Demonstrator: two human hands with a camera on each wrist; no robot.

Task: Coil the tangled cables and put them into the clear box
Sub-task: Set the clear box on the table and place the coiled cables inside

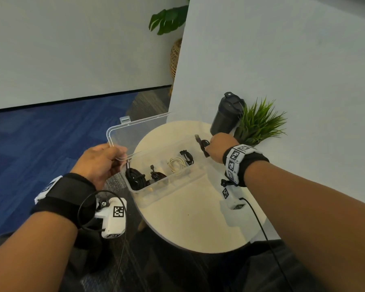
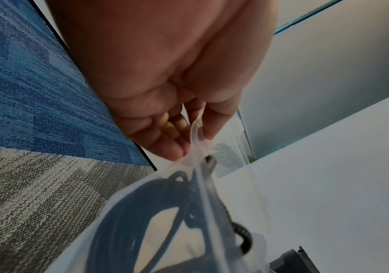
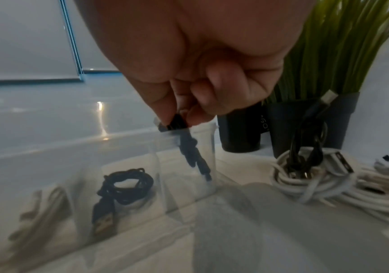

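The left hand pinches the box lid. The right hand pinches a black cable over the box.

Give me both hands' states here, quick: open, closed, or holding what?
Left hand: pinching the corner of the clear box at its rim.
Right hand: pinching a coiled black cable above the box's far end.

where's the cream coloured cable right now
In the head view the cream cable lies coiled in a middle compartment of the clear box, between two black coils, on the round table.
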